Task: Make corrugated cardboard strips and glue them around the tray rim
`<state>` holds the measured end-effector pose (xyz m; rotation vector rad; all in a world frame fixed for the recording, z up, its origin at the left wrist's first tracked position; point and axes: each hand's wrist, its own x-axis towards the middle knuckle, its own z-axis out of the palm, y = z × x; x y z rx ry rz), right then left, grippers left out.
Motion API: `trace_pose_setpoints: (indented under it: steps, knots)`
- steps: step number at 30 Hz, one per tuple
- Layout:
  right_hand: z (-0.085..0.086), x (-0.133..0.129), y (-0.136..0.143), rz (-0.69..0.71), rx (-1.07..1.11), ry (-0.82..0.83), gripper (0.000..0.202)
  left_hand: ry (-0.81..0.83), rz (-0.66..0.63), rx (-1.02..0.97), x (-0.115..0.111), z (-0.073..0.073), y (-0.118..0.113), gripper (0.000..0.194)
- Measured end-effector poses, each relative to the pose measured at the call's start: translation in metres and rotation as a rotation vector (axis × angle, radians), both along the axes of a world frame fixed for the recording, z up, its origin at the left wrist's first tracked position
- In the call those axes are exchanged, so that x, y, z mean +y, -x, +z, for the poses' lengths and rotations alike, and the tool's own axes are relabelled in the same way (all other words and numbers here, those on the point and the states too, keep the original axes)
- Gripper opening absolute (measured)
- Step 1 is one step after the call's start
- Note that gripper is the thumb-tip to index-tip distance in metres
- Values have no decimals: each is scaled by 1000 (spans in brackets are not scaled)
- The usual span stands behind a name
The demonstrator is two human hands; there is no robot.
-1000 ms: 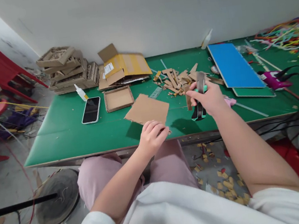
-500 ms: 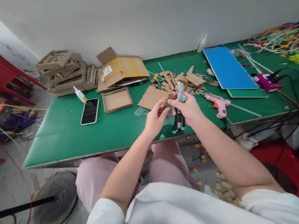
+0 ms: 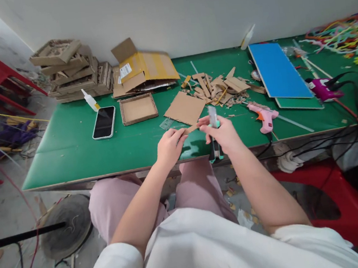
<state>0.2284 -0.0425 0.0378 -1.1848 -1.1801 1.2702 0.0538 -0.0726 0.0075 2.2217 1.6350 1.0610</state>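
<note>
The left hand [image 3: 169, 146] pinches a cardboard strip [image 3: 191, 129] between thumb and fingers; the right hand [image 3: 225, 135] curls around a knife [image 3: 216, 147], its fingertips at the strip's other end, and I can't tell whether they grip it. With 2 jobs for that hand, the knife could slip or swing toward the left fingers if the strip gives suddenly. I can't tell if the blade is out. Bending the strip hard could crease it. Just beyond lie the sheet [image 3: 185, 107] and scraps [image 3: 212, 88], where a dropped strip could get lost.
</note>
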Motion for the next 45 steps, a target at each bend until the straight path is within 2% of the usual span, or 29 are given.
trace_pose_setpoints:
  steps: [2, 4, 6, 9, 12, 14, 16, 20, 22, 24, 28, 32, 35, 39, 42, 45]
  knots:
    - [-7, -9, 5, 10, -88, -3, 31, -18, -20, 19, -4, -3, -2, 29]
    - [-11, -16, 10, -38, -161, -27, 26, -35, -31, 34, -10, -4, -3, 29]
    - [-12, -22, 14, -65, -205, -51, 24, -48, -31, 46, -16, -3, -5, 31]
    - [-9, -30, 19, -30, -252, -77, 24, -130, -22, 30, -23, -2, -7, 32]
    - [-2, -38, 20, -74, -257, -100, 24, -204, -17, -147, -26, 3, -6, 26]
    - [5, -44, 16, -116, -255, -129, 25, -185, -20, -304, -28, 7, -4, 22]
    - [11, -48, 11, -50, -337, -236, 28, -147, -41, -418, -30, 13, -2, 20]
    - [22, -55, 5, 242, -663, -543, 35, -48, -137, -620, -37, 22, 2, 19]
    - [26, -57, 4, 324, -742, -583, 40, -36, -162, -678, -40, 25, 3, 19]
    - [29, -58, 4, 358, -759, -563, 40, -51, -175, -686, -43, 27, 4, 21]
    - [32, -59, 3, 268, -712, -451, 41, -37, -183, -668, -48, 30, 5, 24]
    - [36, -61, 1, 394, -624, -331, 44, 21, -159, -705, -51, 29, 5, 23]
    - [37, -61, 2, 325, -617, -290, 44, 83, -132, -758, -52, 28, 4, 21]
    - [35, -61, 4, 415, -573, -246, 44, 109, -109, -752, -53, 27, 4, 20]
    - [32, -60, 5, 295, -555, -220, 44, 124, -92, -768, -53, 26, 4, 21]
    - [29, -59, 6, 343, -483, -168, 45, 152, -86, -808, -53, 26, 4, 22]
